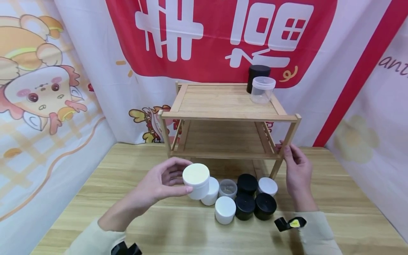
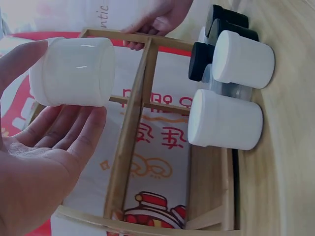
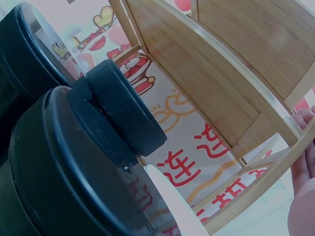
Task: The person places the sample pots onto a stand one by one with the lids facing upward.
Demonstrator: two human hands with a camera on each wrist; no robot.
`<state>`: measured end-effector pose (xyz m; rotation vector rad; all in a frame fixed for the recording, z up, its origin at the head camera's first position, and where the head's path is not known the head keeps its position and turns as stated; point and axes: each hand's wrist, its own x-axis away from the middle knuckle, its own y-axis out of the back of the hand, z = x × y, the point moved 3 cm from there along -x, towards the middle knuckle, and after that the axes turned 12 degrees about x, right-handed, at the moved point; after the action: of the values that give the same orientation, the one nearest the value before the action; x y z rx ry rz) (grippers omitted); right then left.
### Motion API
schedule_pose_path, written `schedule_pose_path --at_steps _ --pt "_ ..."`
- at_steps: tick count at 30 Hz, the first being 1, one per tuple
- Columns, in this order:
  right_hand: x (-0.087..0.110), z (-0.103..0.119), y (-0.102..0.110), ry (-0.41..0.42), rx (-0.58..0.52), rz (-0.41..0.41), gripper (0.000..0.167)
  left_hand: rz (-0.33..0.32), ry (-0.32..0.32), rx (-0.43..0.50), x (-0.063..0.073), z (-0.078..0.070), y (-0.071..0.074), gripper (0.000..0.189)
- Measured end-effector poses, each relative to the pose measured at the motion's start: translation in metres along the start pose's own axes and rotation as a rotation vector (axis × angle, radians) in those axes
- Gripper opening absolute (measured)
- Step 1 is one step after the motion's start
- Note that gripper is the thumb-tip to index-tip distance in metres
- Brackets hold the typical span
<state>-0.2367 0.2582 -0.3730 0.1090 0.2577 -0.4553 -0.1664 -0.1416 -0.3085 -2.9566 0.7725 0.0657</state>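
My left hand [image 1: 164,179] grips a white lidded jar [image 1: 196,180] between thumb and fingers, raised above the table in front of the wooden shelf rack [image 1: 223,155]. In the left wrist view the same jar [image 2: 76,71] lies sideways across the picture, the fingers below it. My right hand [image 1: 297,170] holds the rack's right front leg, thumb on the near side and fingertips behind. At the right edge of the right wrist view, part of that hand [image 3: 302,182] shows by the wooden frame.
On the table before the rack stand several jars: white ones [image 1: 225,211], black ones [image 1: 265,207] and a clear one [image 1: 227,188]. A black jar [image 1: 255,75] and a clear jar [image 1: 262,92] sit on the top shelf's right end. Printed cloth [image 1: 223,35] hangs behind.
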Motion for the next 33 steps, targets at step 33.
schedule_pose_path --at_steps 33 --pt "0.002 0.000 0.000 0.005 -0.045 -0.009 0.038 -0.165 -0.116 -0.132 -0.024 -0.086 -0.017 0.057"
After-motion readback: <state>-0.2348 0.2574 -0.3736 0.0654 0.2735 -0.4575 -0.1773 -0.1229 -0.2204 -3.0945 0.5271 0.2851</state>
